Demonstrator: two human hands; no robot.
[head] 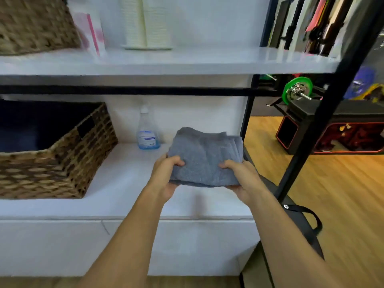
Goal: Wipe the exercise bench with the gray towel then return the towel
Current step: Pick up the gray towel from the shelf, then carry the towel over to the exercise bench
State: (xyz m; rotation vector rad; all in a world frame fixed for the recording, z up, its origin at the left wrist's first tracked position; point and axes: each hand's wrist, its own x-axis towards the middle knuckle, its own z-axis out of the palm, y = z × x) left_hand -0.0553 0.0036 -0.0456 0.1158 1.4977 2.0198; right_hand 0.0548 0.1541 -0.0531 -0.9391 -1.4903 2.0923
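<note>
A folded gray towel [204, 156] is held over the right part of the lower white shelf [124, 183]. My left hand [166, 175] grips its near left edge, thumb on top and fingers under it. My right hand [242, 177] grips the near right edge the same way. I cannot tell whether the towel's far end rests on the shelf. A black padded bench [340, 113] with a red-trimmed frame stands on the wooden floor beyond the shelf's right side, partly hidden by the frame post.
A wicker basket [62, 154] fills the shelf's left part. A clear spray bottle [148, 132] with blue liquid stands behind the towel. Black frame posts [324, 113] run down the right. Another wicker basket [35, 23] and a cream ribbed object [145, 21] sit on the upper shelf [207, 61].
</note>
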